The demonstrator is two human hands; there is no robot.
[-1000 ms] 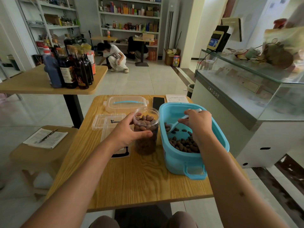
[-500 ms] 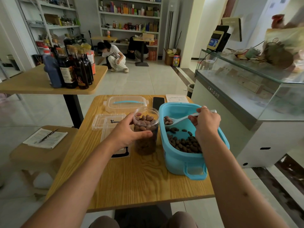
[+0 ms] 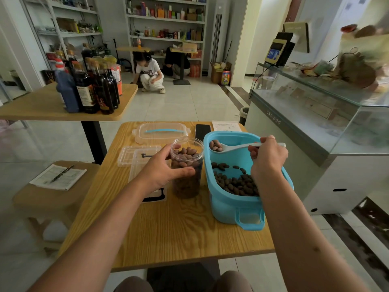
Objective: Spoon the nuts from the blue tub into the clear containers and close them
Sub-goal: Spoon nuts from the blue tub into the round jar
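Note:
A blue tub [image 3: 229, 205] with brown nuts [image 3: 235, 184] in its bottom stands on the right of the wooden table [image 3: 168, 234]. Just left of it stands a round clear jar [image 3: 187, 187], uncapped and filled with nuts almost to its rim. My left hand [image 3: 164, 171] grips the jar's side. My right hand [image 3: 268, 159] holds a white spoon [image 3: 235, 147] by the handle; its bowl carries a few nuts and hovers over the tub's far left corner, close to the jar's mouth.
A clear tub lid with a blue handle [image 3: 161, 132], a black phone [image 3: 202, 131] and a paper [image 3: 226, 125] lie at the table's far edge. Flat clear containers [image 3: 136, 153] lie left of the jar. A glass counter [image 3: 315, 123] stands right, a bottle-laden table [image 3: 63, 106] left.
My right hand lifted the spoon out of the nut pile with a few nuts in it and raised it toward the jar's mouth. My left hand stayed on the jar.

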